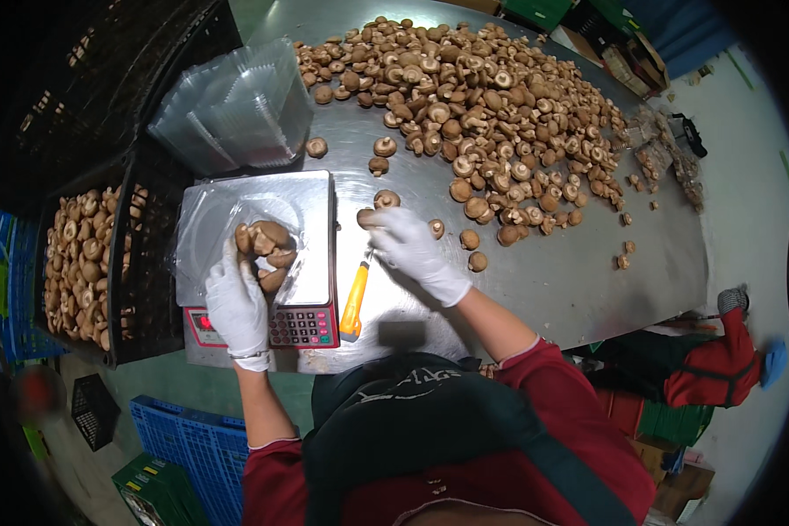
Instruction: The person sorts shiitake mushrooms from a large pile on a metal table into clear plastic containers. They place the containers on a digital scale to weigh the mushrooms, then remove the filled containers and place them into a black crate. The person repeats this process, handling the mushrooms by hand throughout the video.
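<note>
My left hand (237,306), in a white glove, reaches over the front of a digital scale (315,197). Its fingertips touch brown shiitake mushrooms (269,237) grouped in a clear plastic tray (194,223) on the weighing plate; whether they grip one is hidden. To the right of the scale, my gloved right hand (414,250) has its fingers closed on one shiitake mushroom (366,218) just above the steel table. Another mushroom (386,198) lies right behind that one. A yellow utility knife (354,302) rests between the scale and my right hand.
A large heap of shiitake mushrooms (500,118) spreads over the steel table (598,283). Stacked clear trays (237,112) stand behind the scale. At left is a black crate (151,276) with mushrooms inside. Another person (710,368) is at the far right, beyond the table's edge.
</note>
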Tool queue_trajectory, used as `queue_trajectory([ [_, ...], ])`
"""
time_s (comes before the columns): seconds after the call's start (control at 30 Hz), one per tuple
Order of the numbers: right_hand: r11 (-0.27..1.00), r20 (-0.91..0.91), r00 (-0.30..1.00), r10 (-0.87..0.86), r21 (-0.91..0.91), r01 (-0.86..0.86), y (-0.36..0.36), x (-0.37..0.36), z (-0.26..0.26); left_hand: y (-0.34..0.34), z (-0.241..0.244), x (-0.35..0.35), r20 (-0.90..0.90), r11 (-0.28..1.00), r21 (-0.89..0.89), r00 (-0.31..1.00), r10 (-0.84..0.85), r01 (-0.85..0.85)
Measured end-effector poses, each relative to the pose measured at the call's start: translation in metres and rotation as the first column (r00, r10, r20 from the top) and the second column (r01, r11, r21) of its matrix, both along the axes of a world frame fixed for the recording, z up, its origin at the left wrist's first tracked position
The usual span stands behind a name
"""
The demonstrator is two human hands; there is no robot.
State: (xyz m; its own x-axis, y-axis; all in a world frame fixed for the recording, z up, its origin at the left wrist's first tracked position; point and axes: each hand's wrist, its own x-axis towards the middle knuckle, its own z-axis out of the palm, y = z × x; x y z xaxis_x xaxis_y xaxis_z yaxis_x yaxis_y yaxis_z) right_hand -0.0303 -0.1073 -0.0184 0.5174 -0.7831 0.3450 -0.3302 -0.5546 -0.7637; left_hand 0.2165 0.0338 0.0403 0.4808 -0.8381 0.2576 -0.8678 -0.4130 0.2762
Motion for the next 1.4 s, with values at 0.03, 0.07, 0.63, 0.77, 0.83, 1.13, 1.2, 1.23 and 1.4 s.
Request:
queue_trajectory([
  [0.03,0.988,-0.096,0.989,-0.114,-0.118,0.103,-0.007,-0.029,-0.022,-0.002,-0.008,0.006,0.033,0.96,-0.274,0.998,-0.058,0.065],
  [0.07,0.972,-0.151,0.967,-0.207,-0.145,0.185,-0.011,-0.051,-0.029,0.0,-0.013,0.011,0.02,0.965,-0.264,1.0,0.006,-0.001],
  [0.63,0.826,0.17,0.848,-0.503,0.382,0.414,-0.065,-0.123,0.003,-0.044,0.012,-0.122,-0.462,0.815,-0.484,0.698,-0.547,0.319],
  [0.77,0.679,0.548,0.504,-0.668,0.725,0.113,-0.031,-0.192,0.014,-0.1,-0.055,-0.176,-0.74,0.856,-0.39,0.437,-0.511,0.34],
  [0.83,0.63,0.617,0.333,-0.713,0.772,-0.082,-0.011,-0.217,0.002,-0.139,-0.088,-0.201,-0.621,0.799,-0.398,0.508,-0.597,0.451],
  [1.13,0.658,0.549,0.518,-0.656,0.752,0.035,0.025,-0.226,-0.005,-0.234,-0.129,-0.277,-0.316,0.618,-0.051,0.574,-0.756,0.785],
  [1.2,0.697,0.552,0.548,-0.629,0.713,0.082,0.027,-0.229,-0.012,-0.233,-0.119,-0.276,-0.402,0.614,0.055,0.58,-0.708,0.787],
  [1.23,0.698,0.566,0.533,-0.629,0.713,0.066,0.028,-0.228,-0.014,-0.227,-0.113,-0.276,-0.438,0.632,0.019,0.575,-0.691,0.775],
  [1.4,0.68,0.492,0.608,-0.623,0.724,0.111,0.032,-0.225,-0.021,-0.195,-0.086,-0.257,-0.564,0.724,-0.287,0.5,-0.657,0.627],
])
